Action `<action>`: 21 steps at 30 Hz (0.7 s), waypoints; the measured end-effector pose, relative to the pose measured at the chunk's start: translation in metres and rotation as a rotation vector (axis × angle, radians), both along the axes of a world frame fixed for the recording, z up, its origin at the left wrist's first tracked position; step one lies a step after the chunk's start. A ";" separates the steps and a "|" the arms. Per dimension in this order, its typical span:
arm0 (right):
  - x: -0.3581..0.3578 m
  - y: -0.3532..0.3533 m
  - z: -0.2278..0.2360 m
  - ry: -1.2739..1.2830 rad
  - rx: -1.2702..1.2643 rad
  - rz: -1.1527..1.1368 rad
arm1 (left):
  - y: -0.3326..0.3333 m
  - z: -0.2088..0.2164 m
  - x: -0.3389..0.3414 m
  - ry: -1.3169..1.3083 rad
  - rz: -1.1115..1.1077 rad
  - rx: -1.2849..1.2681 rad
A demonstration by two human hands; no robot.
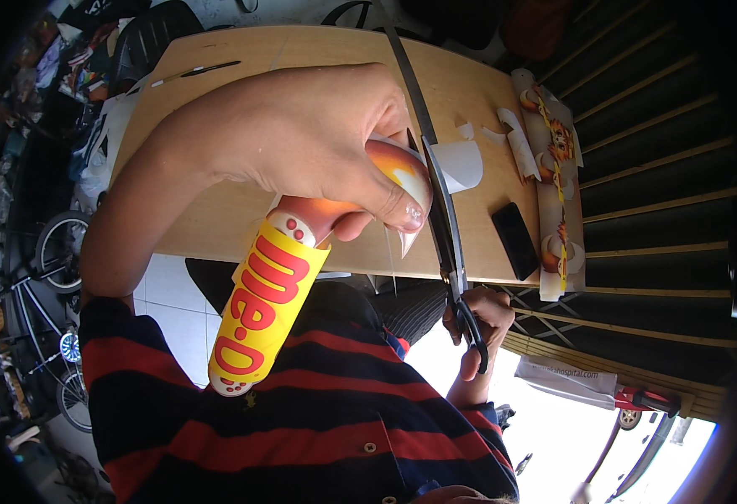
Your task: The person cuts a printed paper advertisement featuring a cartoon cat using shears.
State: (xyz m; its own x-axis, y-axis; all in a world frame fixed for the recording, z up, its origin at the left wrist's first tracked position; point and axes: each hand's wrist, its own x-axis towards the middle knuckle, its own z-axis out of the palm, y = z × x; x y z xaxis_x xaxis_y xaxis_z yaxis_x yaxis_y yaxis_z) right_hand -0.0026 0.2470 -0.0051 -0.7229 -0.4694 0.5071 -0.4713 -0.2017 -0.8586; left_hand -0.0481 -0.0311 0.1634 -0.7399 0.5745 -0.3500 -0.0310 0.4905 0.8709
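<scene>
My left hand (318,126) grips a printed sheet (259,315), curled into a tube. Its lower part is bright yellow with large red lettering; the upper part near my thumb is orange, brown and white. Low on the right, my right hand (487,317) is closed round the dark handles of long scissors (442,223). Their blades reach up past my left thumb, parted at the sheet's edge. Just beyond the blades shows a white curl of sheet (459,165); whether it joins the held piece I cannot tell.
The wooden table (301,46) spreads behind my hands. On its right are a black phone (514,241), curled white offcuts (517,143) and a long printed sheet (557,185). A thin pen or brush (200,70) lies far left. Slatted dark rails (654,176) run beyond the right edge.
</scene>
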 end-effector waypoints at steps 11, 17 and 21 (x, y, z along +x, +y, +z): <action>0.002 0.012 -0.006 -0.127 0.098 0.039 | -0.003 -0.007 -0.005 -0.039 -0.005 0.007; -0.002 0.009 -0.006 -0.099 0.066 0.066 | -0.001 -0.007 -0.001 -0.088 0.014 0.019; -0.001 0.010 -0.008 -0.125 0.054 0.040 | 0.000 -0.012 -0.004 -0.084 -0.005 0.025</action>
State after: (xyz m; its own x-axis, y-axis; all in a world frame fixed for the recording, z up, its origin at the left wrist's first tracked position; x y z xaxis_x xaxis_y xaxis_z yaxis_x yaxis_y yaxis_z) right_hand -0.0037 0.2565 -0.0130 -0.7588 -0.5234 0.3876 -0.3526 -0.1701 -0.9202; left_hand -0.0523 -0.0308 0.1511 -0.7055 0.5880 -0.3957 -0.1017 0.4686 0.8775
